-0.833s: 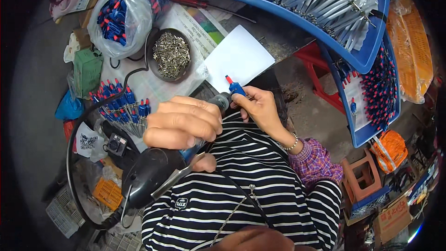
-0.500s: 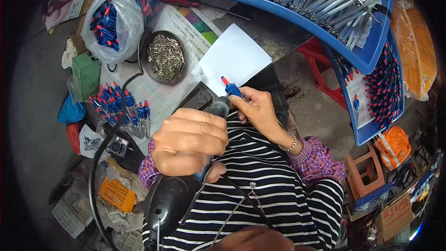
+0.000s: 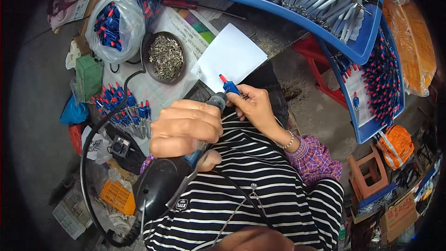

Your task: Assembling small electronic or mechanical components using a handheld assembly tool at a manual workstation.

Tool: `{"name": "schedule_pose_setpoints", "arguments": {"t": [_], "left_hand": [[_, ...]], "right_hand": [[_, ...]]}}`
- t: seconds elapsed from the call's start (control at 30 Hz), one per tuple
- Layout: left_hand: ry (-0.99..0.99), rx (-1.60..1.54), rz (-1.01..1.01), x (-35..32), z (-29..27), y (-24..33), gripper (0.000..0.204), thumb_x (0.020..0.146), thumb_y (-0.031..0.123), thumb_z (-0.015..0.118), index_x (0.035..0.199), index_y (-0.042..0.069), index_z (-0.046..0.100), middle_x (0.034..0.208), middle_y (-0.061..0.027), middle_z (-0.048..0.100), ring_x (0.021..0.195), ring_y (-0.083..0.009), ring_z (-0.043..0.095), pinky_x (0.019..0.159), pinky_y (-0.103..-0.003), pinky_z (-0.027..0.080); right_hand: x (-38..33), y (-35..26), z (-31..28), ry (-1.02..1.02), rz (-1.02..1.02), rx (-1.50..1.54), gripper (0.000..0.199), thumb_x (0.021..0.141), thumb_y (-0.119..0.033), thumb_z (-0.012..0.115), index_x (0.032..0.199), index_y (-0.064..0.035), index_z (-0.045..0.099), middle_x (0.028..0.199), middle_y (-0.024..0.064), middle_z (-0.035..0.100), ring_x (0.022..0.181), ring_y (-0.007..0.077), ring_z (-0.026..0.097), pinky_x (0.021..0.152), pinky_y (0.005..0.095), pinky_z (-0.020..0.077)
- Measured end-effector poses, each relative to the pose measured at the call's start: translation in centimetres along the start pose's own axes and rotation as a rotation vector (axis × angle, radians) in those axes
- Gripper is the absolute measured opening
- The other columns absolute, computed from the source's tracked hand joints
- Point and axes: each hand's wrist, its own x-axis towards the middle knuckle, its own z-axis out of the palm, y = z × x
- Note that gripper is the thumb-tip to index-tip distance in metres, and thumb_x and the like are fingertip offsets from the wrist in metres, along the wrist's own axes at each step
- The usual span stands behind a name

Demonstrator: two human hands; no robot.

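Observation:
My left hand (image 3: 186, 128) is wrapped round a black corded electric screwdriver (image 3: 160, 186), its body slanting down toward my lap. The tool's grey nose (image 3: 216, 101) meets the side of a small blue plastic part with a red tip (image 3: 229, 86). That part is pinched between the thumb and fingers of my right hand (image 3: 256, 107), red tip pointing up and left. Whatever lies between the tool's nose and the part is hidden. Just beyond both hands, white paper sheets (image 3: 232, 56) lie on the table.
A brown bowl (image 3: 147, 70) of small metal pieces stands left of the paper. Blue-and-red parts with metal shafts (image 3: 123, 107) lie nearby; more fill a plastic bag (image 3: 132, 42). A blue tray (image 3: 297, 16) of metal rods spans the far side. The tool's black cable (image 3: 85, 158) loops left.
The screwdriver and my left hand have shifted slightly left and up, the tool's cable bowing further left. My right hand keeps its pinch on the blue part.

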Motion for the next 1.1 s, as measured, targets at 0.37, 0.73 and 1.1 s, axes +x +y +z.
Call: {"name": "schedule_pose_setpoints", "arguments": {"t": [0.37,0.73,1.1], "left_hand": [[0.055,-0.078,0.028,0.3,-0.3,0.8,0.047,0.064,0.0,0.078,0.091,0.001,0.04,0.069,-0.017,0.057,0.052,-0.027,0.059,0.045,-0.038,0.052],[-0.097,0.041,-0.049,0.8,-0.6,0.4,0.04,0.075,0.011,0.07,0.092,0.005,0.034,0.068,-0.0143,0.057,0.051,-0.0235,0.059,0.046,-0.037,0.052],[-0.084,0.023,-0.096,2.1,1.5,-0.4,0.04,0.07,0.003,0.071,0.092,0.003,0.038,0.066,-0.0142,0.056,0.048,-0.0236,0.056,0.043,-0.034,0.05]], "right_hand": [[-0.1,-0.4,0.1,-0.003,-0.045,-0.007,0.015,0.087,-0.012,0.06,0.088,0.0025,0.065,0.067,0.0015,0.063,0.047,0.0023,0.05,0.04,0.0174,0.0395],[0.0,-0.6,0.9,0.087,-0.153,-0.101,0.024,0.084,-0.019,0.063,0.076,0.003,0.064,0.054,0.0089,0.059,0.044,0.0098,0.055,0.041,0.026,0.0407],[-0.1,0.4,0.4,0.094,-0.153,0.019,0.016,0.083,-0.012,0.062,0.077,0.0029,0.064,0.055,0.0043,0.059,0.041,0.0069,0.052,0.038,0.0217,0.0403]]}}
